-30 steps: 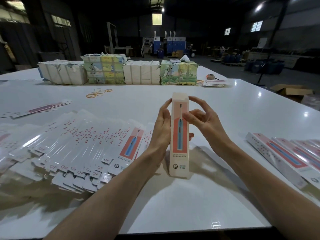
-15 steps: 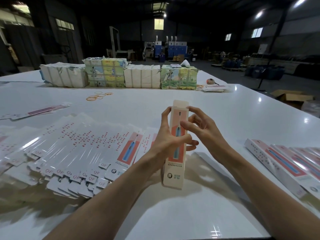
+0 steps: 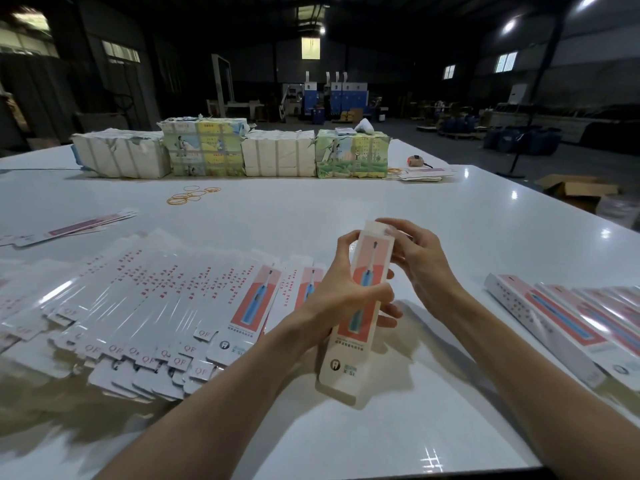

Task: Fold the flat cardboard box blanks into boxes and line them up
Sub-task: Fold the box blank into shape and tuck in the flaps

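The left hand (image 3: 346,296) grips the box (image 3: 353,336) round its middle, thumb across the printed front, fingers curled behind it and showing again at its right edge. The right hand (image 3: 424,268) is at the box's top end, its fingertips (image 3: 386,231) curled onto the top flap; whether the flap is fully tucked in cannot be told. The box is held off the worktop (image 3: 381,441), tilted, with its top leaning away and to the right and its bottom end towards the person. Its front shows a blue toothbrush on a red panel.

Just left of the hands lies a wide fan of flat blanks (image 3: 156,306), overlapping one another, most with the white, red-lettered side up. To the right, well apart from the hands, folded boxes (image 3: 554,317) lie side by side in a row near the worktop's edge. Farther off on the left lie a few more loose blanks (image 3: 79,226). Rubber bands (image 3: 190,197) lie beyond the fan. Along the far edge stands a line of wrapped bundles (image 3: 277,157), with a small stack of blanks (image 3: 419,174) at its right end.
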The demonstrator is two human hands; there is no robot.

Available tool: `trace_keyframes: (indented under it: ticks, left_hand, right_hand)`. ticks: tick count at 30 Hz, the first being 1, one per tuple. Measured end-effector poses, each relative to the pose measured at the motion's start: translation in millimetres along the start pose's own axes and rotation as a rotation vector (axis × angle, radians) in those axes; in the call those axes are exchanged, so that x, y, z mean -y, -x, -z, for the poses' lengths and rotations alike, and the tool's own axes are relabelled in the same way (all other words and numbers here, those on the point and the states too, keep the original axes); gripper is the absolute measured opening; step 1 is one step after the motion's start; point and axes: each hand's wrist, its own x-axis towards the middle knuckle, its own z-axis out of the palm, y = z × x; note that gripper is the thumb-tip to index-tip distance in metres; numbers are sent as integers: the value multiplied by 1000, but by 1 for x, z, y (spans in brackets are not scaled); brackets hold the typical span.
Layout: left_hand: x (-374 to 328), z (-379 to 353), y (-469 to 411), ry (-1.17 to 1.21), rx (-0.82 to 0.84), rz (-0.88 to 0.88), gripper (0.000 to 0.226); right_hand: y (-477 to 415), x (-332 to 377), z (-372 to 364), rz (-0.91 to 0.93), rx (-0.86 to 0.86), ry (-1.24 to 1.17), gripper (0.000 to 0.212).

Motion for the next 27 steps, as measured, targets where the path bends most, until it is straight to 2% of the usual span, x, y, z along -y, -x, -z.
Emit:
trace_keyframes:
  ticks: [4,9,14,21,27]
  left_hand:
    - [-1,2,2,-24,20,7,88]
    - [-3,1,4,-17,2,6,87]
    - [-4,2,5,-57,-23,-20,89]
    - [-6,6,10,-116,-7,-90,96]
    - [-7,5,12,-168,-24,-109,104]
  right_hand:
    - [0,2,4,76,41,48,20]
    - [0,6,6,151,55,61,28]
    - [1,14,8,18,165,-141,27]
    - [0,17,9,-116,108,-232,16]
    - [-2,15,12,-132,90,-210,16]
